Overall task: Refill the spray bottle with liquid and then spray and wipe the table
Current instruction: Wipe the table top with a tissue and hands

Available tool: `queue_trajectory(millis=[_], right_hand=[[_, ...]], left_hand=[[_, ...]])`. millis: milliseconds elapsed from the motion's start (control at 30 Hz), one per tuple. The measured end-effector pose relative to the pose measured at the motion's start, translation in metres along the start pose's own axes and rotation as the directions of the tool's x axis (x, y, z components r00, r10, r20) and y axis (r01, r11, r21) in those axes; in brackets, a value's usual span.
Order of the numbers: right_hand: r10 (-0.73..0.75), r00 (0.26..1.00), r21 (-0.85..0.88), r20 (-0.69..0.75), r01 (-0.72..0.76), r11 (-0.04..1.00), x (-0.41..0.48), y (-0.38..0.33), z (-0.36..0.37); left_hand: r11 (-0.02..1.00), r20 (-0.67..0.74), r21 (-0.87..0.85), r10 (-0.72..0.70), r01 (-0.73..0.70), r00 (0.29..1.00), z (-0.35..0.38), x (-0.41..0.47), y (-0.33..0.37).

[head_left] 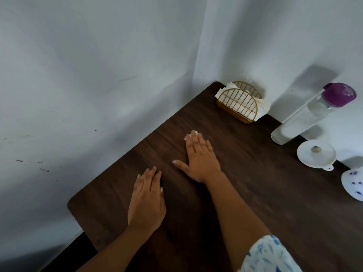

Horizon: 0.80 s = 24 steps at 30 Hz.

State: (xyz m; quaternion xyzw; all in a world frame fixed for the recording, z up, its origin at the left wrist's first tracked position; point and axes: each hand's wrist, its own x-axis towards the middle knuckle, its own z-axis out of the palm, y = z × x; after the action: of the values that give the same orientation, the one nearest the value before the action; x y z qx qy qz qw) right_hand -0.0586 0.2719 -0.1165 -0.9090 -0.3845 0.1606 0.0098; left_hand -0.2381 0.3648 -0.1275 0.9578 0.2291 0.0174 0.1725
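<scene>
Both of my hands lie flat, palms down, on the dark wooden table [265,193]. My left hand [146,201] rests near the table's left edge, and my right hand [200,158] lies a little farther in; neither holds anything. A tall clear bottle [306,118] with a purple cap stands at the far right against the wall. In front of that bottle sits a white funnel [316,154], mouth up. A gold wire holder with white paper napkins [240,103] stands in the back corner. No spray bottle is clearly visible.
A white object with blue marks [353,183] is cut off by the right frame edge. White walls meet behind the table's far corner. The table's rounded left corner [72,203] is close to my left hand.
</scene>
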Motion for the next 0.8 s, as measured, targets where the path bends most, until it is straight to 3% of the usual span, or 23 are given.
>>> queue_trajectory(millis=[133,267,333,433,500,567,667,800], right_hand=[[0.293,0.955,0.064,-0.051,-0.29,0.955,-0.043,0.044,0.005],[0.448,0.892,0.149,-0.058,-0.436,0.888,-0.105,0.011,0.029],[0.411,0.909,0.138,-0.07,-0.4,0.906,-0.124,-0.029,0.039],[0.23,0.971,0.142,-0.069,-0.219,0.965,-0.117,-0.062,0.046],[0.069,0.994,0.103,-0.089,-0.06,0.993,-0.091,-0.051,0.034],[0.048,0.996,0.088,-0.075,-0.041,0.995,-0.063,-0.018,0.019],[0.278,0.959,0.106,-0.061,-0.271,0.957,-0.049,0.042,0.004],[0.566,0.823,0.166,-0.036,-0.554,0.816,-0.104,0.087,0.014]], left_hand=[[0.999,0.015,0.037,0.006,-0.007,1.0,0.001,0.001,0.0],[0.999,0.011,0.04,-0.005,0.005,1.0,0.001,0.002,0.002],[0.999,0.011,0.042,-0.009,0.008,1.0,0.002,0.002,0.002],[0.999,0.003,0.04,0.005,-0.005,1.0,0.002,0.002,0.002],[0.999,-0.004,0.037,0.017,-0.017,1.0,0.002,0.001,0.002],[0.999,-0.013,0.035,0.017,-0.017,1.0,0.003,0.002,0.002],[0.999,-0.021,0.037,0.018,-0.017,1.0,0.004,0.002,0.002],[0.999,-0.017,0.042,0.019,-0.019,1.0,0.003,0.002,0.002]])
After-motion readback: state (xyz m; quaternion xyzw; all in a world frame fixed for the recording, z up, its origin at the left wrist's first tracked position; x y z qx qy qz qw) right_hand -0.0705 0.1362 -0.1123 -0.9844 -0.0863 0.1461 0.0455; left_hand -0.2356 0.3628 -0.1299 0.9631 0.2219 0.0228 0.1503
